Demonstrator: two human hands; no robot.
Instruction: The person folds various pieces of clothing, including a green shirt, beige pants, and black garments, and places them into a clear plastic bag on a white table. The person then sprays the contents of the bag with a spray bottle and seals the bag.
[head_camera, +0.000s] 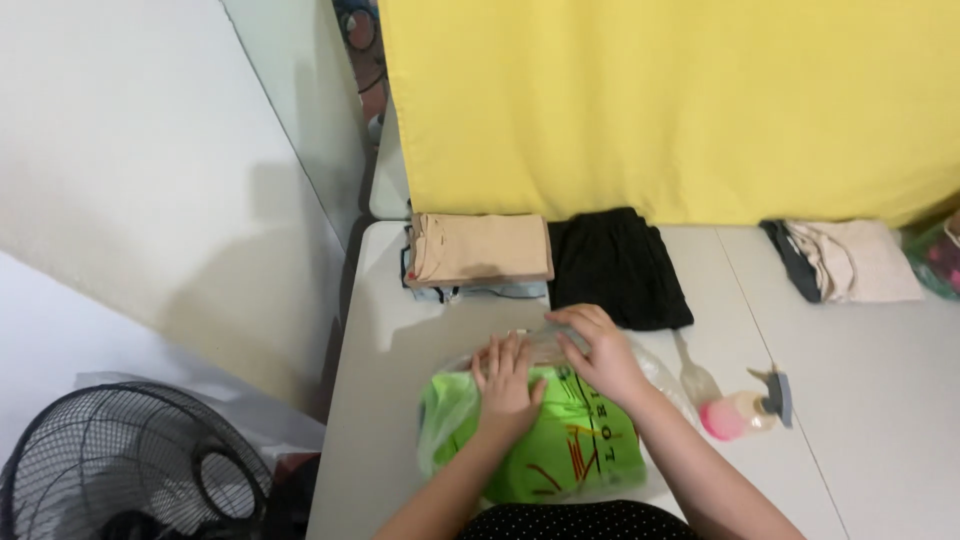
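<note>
- Left hand (506, 385): fingers spread flat, palm down, pressing on the bright green folded garment (560, 440) through its clear plastic bag (660, 375). No grasp, just a flat press.
- Right hand (598, 352): fingers curled, tips bunched at the bag's far edge near its open end. Looks like a pinch on the film, but the actual contact is too small to confirm.
- The two hands sit just beside each other, thumbs nearly touching, both on the far half of the package.
- The garment is green with dark and orange print, folded into a rough rectangle inside the bag. It lies on the white table (400, 400) at the near edge, right in front of the person.
- Plastic film bulges loose around the garment on the left and right sides.
- Pink-based spray bottle (745, 412) lies on its side just right of the bag, grey trigger head pointing right.
- Clear plastic spoon-like piece (692, 372) sits between the bag and the bottle, close to the bag's edge.
- Beyond the hands: a black folded cloth (615, 265), and left of it a tan folded garment (478, 248) stacked on a pale blue one (490, 291).
- Far right: a beige folded cloth (860, 258) with a dark piece under it.
- Yellow sheet (650, 100) hangs behind the table as a backdrop.
- Black fan (120, 470) stands on the floor to the lower left, well apart from the table.
- Dark dotted fabric (580, 520) of the person's clothing shows at the bottom edge.
</note>
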